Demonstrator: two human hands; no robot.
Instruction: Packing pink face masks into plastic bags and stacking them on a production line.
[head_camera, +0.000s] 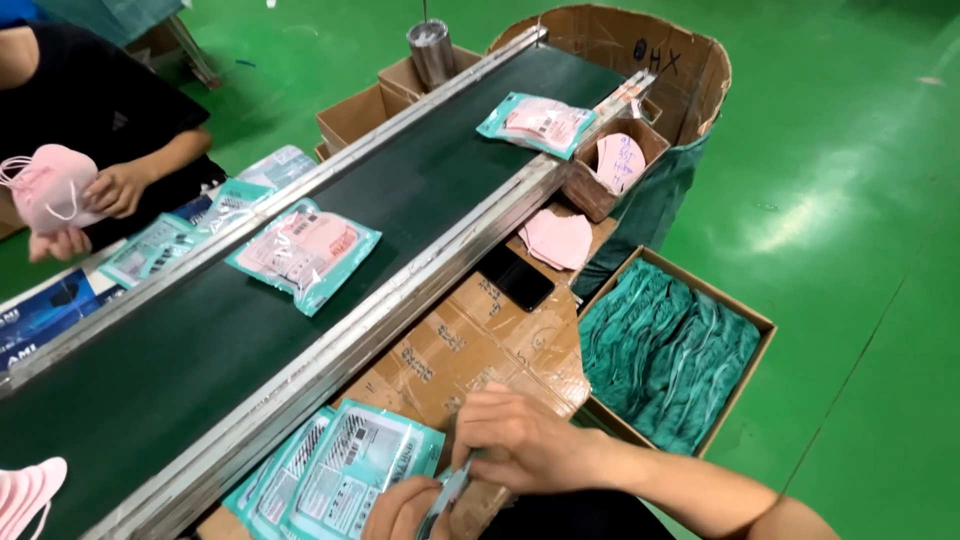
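Pinching a thin teal plastic pouch (447, 492) between both hands, my right hand (520, 440) clenches its top and my left hand (400, 512) steadies it below, low over the cardboard-covered tabletop (470, 345), beside the stack of teal pouches (340, 475).

Conveyor belt (200, 350), dark green, runs diagonal thru frame. On belt: sealed mask pack (303, 252) mid-way, 2nd pack (537, 123) at far end. Steel cup (432, 52) beyond belt's far edge, beside open cardboard boxes (362, 108). Near side of belt: small box (612, 165) w/ pink masks, loose pink masks (557, 240), black phone (514, 277) on taped flat cardboard (470, 345), box of teal pouches (668, 352). Across belt, co-worker's hands hold pink mask (48, 187). Green floor (860, 200).
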